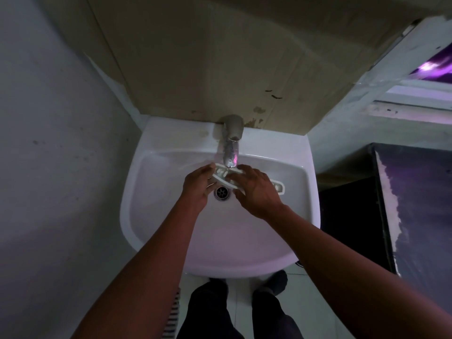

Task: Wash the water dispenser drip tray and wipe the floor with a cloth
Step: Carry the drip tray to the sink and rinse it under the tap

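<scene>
A white slotted drip tray piece (223, 174) is held over the drain (222, 192) of a white wash basin (156, 216), right under the metal tap (231, 145). My left hand (197, 185) grips its left end. My right hand (256, 189) covers and holds its right part. A second white slotted piece (278, 186) lies in the basin just beyond my right hand, partly hidden by it. Whether water runs from the tap I cannot tell.
A grey wall stands close on the left, a beige panel behind the basin. A dark cabinet (391, 204) sits to the right. Below the basin are pale floor tiles (241, 289) and my dark-trousered legs and feet. A striped mat edge (172, 316) shows at lower left.
</scene>
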The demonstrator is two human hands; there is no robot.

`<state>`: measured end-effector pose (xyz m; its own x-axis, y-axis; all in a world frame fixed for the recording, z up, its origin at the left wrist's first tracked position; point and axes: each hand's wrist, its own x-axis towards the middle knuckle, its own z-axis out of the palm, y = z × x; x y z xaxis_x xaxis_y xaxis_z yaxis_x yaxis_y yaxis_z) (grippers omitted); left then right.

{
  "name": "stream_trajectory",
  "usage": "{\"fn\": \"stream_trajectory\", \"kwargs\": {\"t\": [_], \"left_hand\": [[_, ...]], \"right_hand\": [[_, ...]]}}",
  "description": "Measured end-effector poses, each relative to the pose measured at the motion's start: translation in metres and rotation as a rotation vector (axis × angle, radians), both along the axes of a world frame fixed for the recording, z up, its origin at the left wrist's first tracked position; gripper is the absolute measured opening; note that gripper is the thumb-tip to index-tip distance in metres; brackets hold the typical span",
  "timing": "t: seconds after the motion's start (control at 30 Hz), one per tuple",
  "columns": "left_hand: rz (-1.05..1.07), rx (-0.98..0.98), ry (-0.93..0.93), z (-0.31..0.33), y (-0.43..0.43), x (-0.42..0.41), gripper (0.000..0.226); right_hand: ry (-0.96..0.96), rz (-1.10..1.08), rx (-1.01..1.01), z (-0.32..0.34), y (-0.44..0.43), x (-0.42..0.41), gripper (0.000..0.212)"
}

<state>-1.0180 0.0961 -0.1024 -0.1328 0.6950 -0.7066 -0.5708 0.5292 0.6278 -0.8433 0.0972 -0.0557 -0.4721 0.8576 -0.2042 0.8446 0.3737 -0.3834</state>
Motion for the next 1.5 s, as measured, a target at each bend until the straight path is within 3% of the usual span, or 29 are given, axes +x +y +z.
{"fn": "stream_trajectory", "kwargs": {"t": [0.17, 0.33, 0.5, 0.8, 1.0, 1.27, 1.5], "left_hand": [[-0.011, 0.019, 0.010, -0.001, -0.003, 0.000, 0.031], [-0.011, 0.028, 0.044, 0.004, 0.001, -0.007, 0.030], [0.022, -0.005, 0.025, 0.004, 0.000, -0.020, 0.026], [-0.118, 0.012, -0.119, 0.011, -0.018, -0.006, 0.028], [-0.060, 0.026, -0.157, 0.012, -0.026, 0.009, 0.021], [-0.065, 0.048, -0.124, 0.014, -0.020, 0.004, 0.038], [-0.073, 0.051, -0.087, 0.016, -0.014, 0.003, 0.037]], "right_hand": [[-0.016, -0.018, -0.029, 0.002, 0.002, 0.001, 0.056], [0.084, -0.039, -0.058, 0.000, -0.003, 0.005, 0.059], [0.012, 0.055, -0.016, 0.000, -0.005, 0.009, 0.048], [-0.019, 0.069, -0.010, 0.007, 0.003, -0.002, 0.057], [0.004, 0.057, -0.054, 0.010, 0.007, -0.003, 0.067], [0.091, 0.045, 0.007, 0.007, 0.000, 0.000, 0.037], [0.079, -0.039, -0.057, 0.001, 0.004, -0.001, 0.056]]}}
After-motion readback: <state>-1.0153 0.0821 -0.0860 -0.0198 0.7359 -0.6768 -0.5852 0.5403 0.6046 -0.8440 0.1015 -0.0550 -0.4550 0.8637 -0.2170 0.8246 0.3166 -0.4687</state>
